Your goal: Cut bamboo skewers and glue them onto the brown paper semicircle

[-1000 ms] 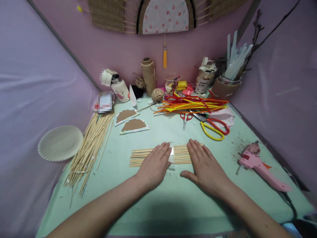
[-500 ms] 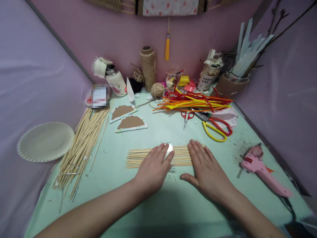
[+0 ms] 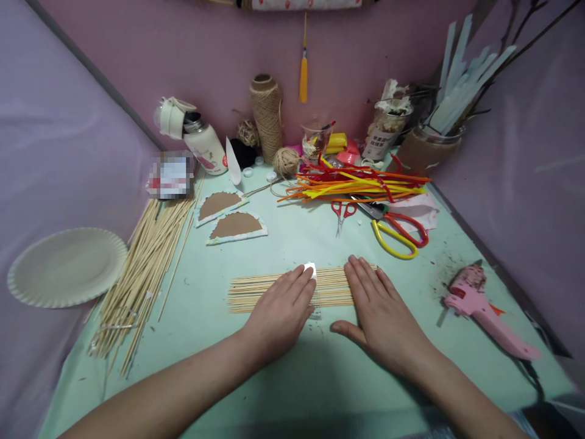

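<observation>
A row of thin wooden sticks (image 3: 333,286) lies side by side across the green table (image 3: 292,378), with a strip of clear tape (image 3: 311,270) running across its middle. My left hand (image 3: 283,311) rests flat on the sticks and the tape, its fingers nearly straight. Flat over the right end of the row lies my right hand (image 3: 379,314), thumb spread out onto the table. Both palms hide parts of the sticks. Neither hand grasps anything.
Loose sticks (image 3: 150,262) and a paper plate (image 3: 68,265) lie left. Two half-round cardboard pieces (image 3: 237,225), small scissors (image 3: 340,213), large scissors (image 3: 397,228) and coloured strips (image 3: 356,183) sit beyond my hands. A pink glue gun (image 3: 484,314) is right; jars (image 3: 388,131) and twine (image 3: 266,119) stand behind.
The view has shifted slightly. My left hand has slid a little along the tape toward me, its fingers now closer together. My right hand stays in place on the sticks.
</observation>
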{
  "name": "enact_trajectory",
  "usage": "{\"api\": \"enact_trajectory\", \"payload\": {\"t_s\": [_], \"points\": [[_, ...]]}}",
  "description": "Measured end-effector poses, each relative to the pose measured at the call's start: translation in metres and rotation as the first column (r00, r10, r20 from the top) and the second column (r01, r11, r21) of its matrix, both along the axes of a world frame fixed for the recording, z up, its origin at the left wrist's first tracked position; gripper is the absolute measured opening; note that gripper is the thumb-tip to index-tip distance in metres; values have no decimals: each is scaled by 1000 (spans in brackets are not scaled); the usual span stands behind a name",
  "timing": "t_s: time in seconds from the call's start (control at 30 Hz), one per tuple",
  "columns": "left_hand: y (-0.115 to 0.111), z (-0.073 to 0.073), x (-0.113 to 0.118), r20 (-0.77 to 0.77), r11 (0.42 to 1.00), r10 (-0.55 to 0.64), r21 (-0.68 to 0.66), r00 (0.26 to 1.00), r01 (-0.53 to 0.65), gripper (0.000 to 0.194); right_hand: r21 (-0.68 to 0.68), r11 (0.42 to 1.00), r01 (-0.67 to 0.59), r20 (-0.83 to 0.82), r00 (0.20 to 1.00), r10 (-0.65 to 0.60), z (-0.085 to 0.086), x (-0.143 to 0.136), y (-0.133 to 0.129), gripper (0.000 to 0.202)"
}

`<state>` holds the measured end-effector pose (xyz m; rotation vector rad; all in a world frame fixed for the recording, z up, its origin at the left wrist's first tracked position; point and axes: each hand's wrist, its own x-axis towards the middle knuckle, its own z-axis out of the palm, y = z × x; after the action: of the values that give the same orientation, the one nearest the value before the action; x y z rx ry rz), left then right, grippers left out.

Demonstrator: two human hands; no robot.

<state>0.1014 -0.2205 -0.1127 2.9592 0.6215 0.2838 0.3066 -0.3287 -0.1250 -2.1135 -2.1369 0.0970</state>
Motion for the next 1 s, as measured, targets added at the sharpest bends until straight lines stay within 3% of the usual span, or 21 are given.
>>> {"api": "enact_trajectory", "payload": {"t_s": [0.47,0.8,1.0], "points": [[0,-2,2,66,995,-86,52,994,83,38,5,1000,1,18,1000,-1,0,-1,0,103],[2,-10,-4,83,996,-82,-36,993,85,39,7,1000,2,9,1000,-2,0,0,-1,107],[5,-10,-4,59,984,-170,-40,984,172,44,5,1000,6,27,1000,-6,0,-1,-1,107]]}}
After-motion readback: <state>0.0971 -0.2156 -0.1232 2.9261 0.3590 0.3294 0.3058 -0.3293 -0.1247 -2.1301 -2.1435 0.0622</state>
